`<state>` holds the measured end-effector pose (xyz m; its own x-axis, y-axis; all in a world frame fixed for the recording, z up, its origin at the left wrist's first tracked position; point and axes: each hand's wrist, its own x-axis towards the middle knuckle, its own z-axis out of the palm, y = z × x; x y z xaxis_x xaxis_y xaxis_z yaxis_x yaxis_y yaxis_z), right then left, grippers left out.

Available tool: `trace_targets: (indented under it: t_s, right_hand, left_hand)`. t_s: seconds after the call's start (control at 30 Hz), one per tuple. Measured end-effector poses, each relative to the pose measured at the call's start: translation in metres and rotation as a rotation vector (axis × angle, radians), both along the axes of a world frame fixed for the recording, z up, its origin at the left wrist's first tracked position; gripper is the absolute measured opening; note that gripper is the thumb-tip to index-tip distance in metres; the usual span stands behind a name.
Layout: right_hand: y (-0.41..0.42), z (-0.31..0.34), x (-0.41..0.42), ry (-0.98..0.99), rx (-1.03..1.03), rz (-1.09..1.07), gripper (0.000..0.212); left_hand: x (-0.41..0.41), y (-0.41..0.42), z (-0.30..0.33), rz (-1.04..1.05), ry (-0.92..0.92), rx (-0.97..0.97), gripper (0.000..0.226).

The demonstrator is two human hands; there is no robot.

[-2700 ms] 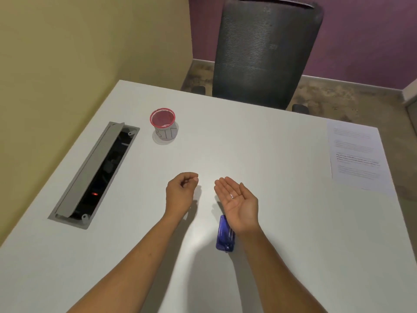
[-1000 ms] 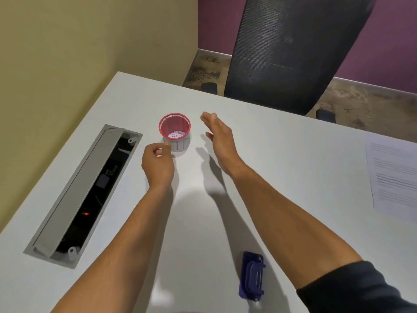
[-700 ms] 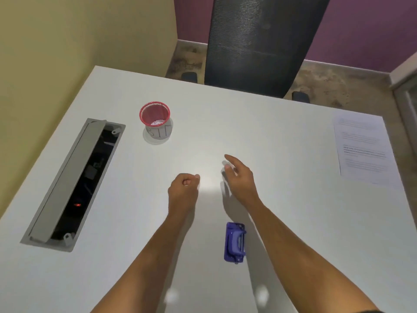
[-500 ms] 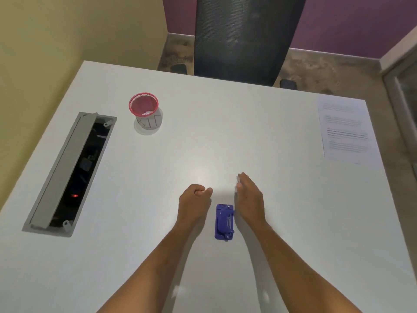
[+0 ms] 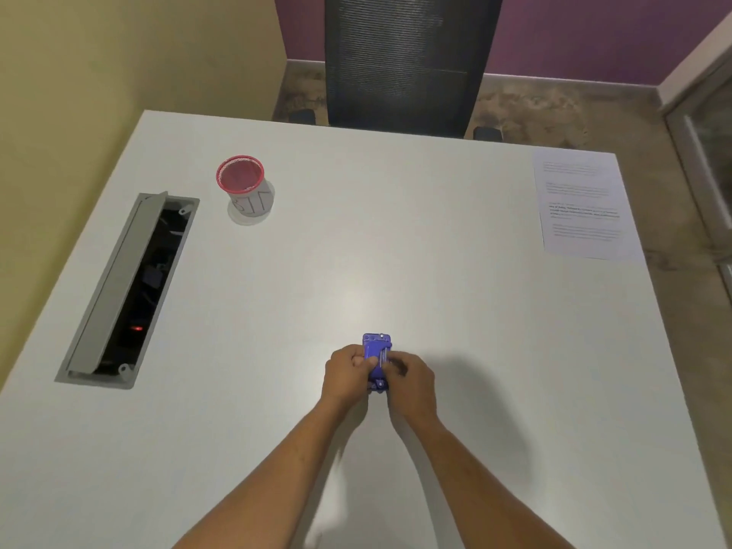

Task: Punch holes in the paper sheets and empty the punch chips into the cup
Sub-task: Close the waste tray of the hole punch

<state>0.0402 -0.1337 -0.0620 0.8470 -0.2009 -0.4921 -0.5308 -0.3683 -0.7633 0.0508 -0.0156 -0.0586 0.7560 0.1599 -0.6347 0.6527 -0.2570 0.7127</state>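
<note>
White laminate fills most of my view: the table (image 5: 396, 251) runs from the lower edge up to a dark mesh chair (image 5: 404, 61) at the top centre. An open grey cable tray (image 5: 126, 287) sits in the table at the left, with a small red light showing inside it. At the upper right a printed paper sheet (image 5: 580, 204) lies flat near the table's corner, well apart from everything else. The red-rimmed cup (image 5: 243, 186) stands upright at the upper left, just beyond the tray's far end; I cannot tell from here what it holds. Low in the centre, my left hand (image 5: 345, 376) and right hand (image 5: 412, 384) close in on the blue hole punch (image 5: 377, 360) from either side, fingers curled round it, thumbs seemingly over its top face. The punch appears turned underside up, though it is too small to be sure. I judge the step in hand is refitting or opening its chip tray. To do it well I would keep the punch low over the table, pinch the body firmly with one hand and work the cover with the other, slowly, so stray chips do not scatter far from the cup.
</note>
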Motion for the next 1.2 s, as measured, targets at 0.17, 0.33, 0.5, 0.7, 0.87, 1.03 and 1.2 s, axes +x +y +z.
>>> trace_targets:
  t_s: [0.17,0.33,0.5,0.7,0.87,1.03,1.2]
  right_hand:
    - [0.029,0.014,0.015,-0.036,0.094,0.040,0.026]
    - [0.052,0.022,0.025,0.028,0.210,-0.026,0.012]
    - [0.113,0.029,0.057,0.053,0.168,0.151,0.011]
    - [0.179,0.023,0.085,0.068,0.198,0.314,0.005]
    - [0.218,0.012,0.103,0.036,0.169,0.446,0.009]
    - [0.237,0.005,0.114,0.004,0.163,0.503,0.022]
    - [0.234,0.001,0.113,0.009,0.187,0.537,0.027]
  left_hand:
    - [0.003,0.038,0.007,0.080,-0.070,-0.084,0.019]
    - [0.006,0.059,0.010,0.074,-0.099,-0.081,0.020]
    - [0.024,0.121,0.013,0.182,-0.162,-0.051,0.026]
    - [0.045,0.188,0.005,0.295,-0.208,0.016,0.035]
    - [0.062,0.226,-0.010,0.366,-0.219,0.052,0.032]
    - [0.074,0.244,-0.016,0.385,-0.230,0.079,0.030]
    - [0.077,0.244,-0.011,0.368,-0.239,0.170,0.024]
